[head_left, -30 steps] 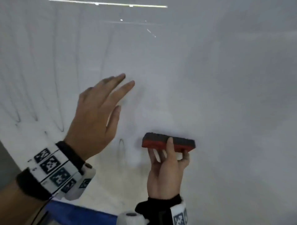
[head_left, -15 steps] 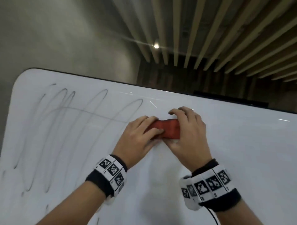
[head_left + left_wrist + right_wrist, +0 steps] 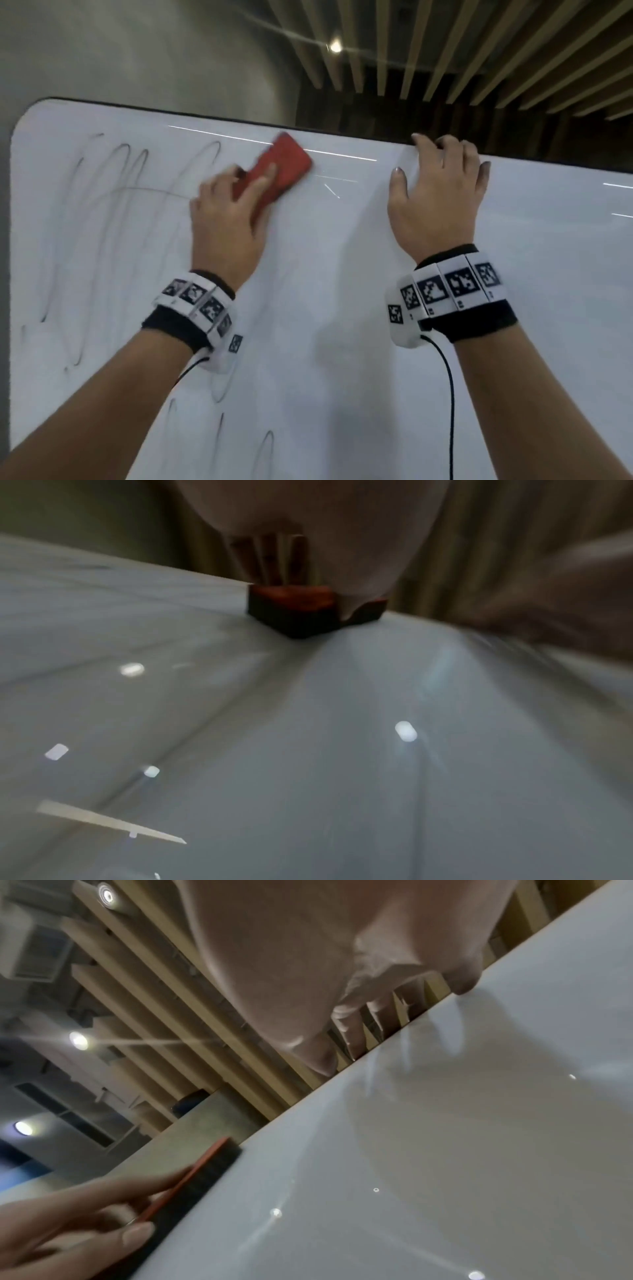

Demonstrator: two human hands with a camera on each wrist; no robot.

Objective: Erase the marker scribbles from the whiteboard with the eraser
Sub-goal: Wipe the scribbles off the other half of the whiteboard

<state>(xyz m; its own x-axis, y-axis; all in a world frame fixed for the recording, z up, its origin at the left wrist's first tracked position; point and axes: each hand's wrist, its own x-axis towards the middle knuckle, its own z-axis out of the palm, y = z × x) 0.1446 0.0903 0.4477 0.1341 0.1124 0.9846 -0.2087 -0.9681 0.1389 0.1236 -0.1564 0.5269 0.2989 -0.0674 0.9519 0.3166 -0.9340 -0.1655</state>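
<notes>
Hands: eraser (image 3: 278, 170), whiteboard (image 3: 342, 308) edge.

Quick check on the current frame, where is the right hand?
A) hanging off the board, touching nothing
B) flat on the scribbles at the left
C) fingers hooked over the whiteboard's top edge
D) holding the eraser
C: the right hand has its fingers curled over the top edge of the whiteboard, while the left hand holds the red eraser against the board.
</notes>
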